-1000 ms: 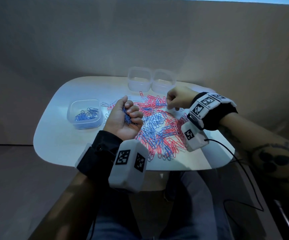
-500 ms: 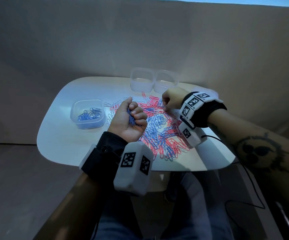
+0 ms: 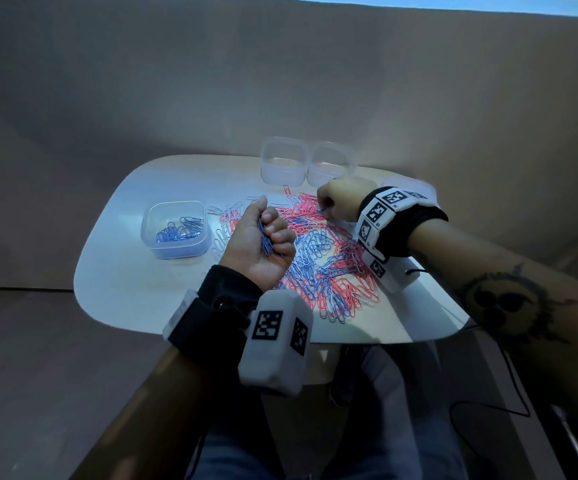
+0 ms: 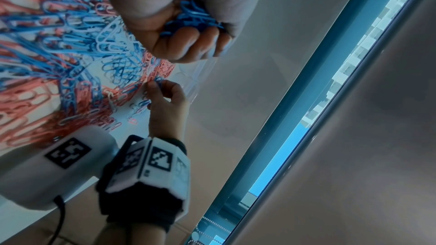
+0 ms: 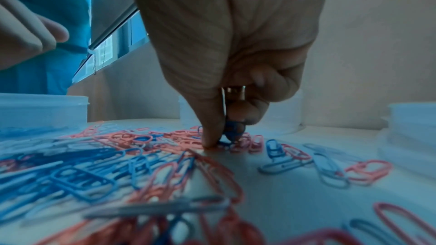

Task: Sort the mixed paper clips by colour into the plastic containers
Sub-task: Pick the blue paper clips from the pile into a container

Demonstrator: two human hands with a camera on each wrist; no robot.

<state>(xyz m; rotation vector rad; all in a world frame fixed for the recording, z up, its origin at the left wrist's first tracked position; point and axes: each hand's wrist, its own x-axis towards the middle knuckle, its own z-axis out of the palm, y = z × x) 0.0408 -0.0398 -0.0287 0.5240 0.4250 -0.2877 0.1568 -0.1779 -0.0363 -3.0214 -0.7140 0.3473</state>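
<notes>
A heap of mixed blue, pink and white paper clips (image 3: 318, 258) covers the middle of the white table (image 3: 118, 282). My left hand (image 3: 263, 242) hovers palm up at the heap's left side, its fingers curled round a bunch of blue clips (image 4: 192, 17). My right hand (image 3: 339, 202) is down at the far edge of the heap, thumb and fingers pinching a blue clip (image 5: 232, 130) against the tabletop. A clear container (image 3: 175, 228) holding several blue clips stands at the left. Two clear containers (image 3: 282, 165) (image 3: 329, 164) stand side by side at the back.
The table's front edge lies just above my knees. A black cable (image 3: 509, 386) trails from the right wrist camera off the table's right side. Loose clips (image 5: 330, 163) are scattered on the table right of my right hand. A plain wall stands close behind the table.
My right hand has shifted left and lowered onto the heap's far edge, pinching a blue clip. The left hand has stayed in place with its bunch of blue clips.
</notes>
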